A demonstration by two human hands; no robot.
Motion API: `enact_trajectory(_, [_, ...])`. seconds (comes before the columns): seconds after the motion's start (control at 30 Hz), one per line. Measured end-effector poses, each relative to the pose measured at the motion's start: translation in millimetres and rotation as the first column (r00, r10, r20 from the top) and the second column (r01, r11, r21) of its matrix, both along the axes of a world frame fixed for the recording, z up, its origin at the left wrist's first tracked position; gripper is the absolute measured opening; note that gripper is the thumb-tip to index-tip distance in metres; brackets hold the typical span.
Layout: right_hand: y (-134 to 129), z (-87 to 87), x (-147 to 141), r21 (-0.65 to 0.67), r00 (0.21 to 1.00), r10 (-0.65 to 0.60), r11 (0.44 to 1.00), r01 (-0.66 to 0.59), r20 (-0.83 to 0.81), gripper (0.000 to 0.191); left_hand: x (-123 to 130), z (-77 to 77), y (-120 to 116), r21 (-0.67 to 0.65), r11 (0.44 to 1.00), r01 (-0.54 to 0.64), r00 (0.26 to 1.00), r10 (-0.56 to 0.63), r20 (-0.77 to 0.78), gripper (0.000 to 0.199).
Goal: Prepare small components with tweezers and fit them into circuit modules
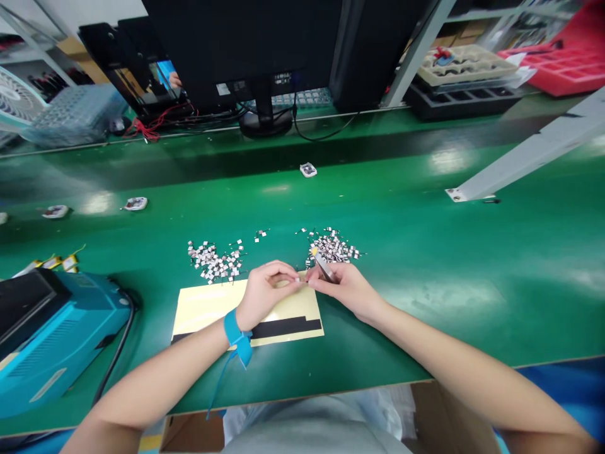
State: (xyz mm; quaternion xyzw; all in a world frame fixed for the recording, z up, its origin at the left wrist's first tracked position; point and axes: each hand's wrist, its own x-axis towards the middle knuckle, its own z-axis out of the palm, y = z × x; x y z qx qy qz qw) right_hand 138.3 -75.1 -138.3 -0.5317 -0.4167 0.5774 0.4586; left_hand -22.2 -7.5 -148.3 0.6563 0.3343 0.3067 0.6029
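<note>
My left hand [270, 285], with a blue strap [239, 334] round its wrist, pinches a small white square part [299, 278] between thumb and index finger. The fingertips of my right hand [347, 287] meet it from the other side, closed at the dark end of the part. Tucked in that right hand is a metal tool that looks like tweezers [323, 266], its yellowish end pointing up and away. Beneath my left hand lies a pale yellow sheet [203, 306] with black strips [283, 326]. Beyond my hands are a left pile [215, 261] and a right pile [333, 247] of similar small parts.
A teal and black machine [61, 334] stands at the left, its black cable beside it. Small white devices [308, 169] sit further back on the green table [401, 221]. A monitor [255, 50] rises behind; a white metal post [520, 151] slants down at the right.
</note>
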Motion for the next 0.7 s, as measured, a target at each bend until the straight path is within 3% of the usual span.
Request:
enact_trajectory(0.1, [0,-2.5,-5,-0.014,0.999,-0.005,1.0,0.005,-0.049,0.02,-1,0.8,-3,0.235,0.972,0.022,0.998,-0.009,-0.055,0.005])
enact_trajectory(0.2, [0,-4.9,-8,0.005,0.999,-0.015,1.0,0.015,-0.051,0.02,-1,1.6,-5,0.32,0.947,0.026,0.998,-0.004,-0.069,0.007])
enact_trajectory(0.7, [-1,-1.7,-12,-0.025,0.997,-0.056,0.998,0.054,-0.049,0.022,-1,-0.6,-14,0.277,0.961,-0.011,1.0,0.002,0.03,0.04])
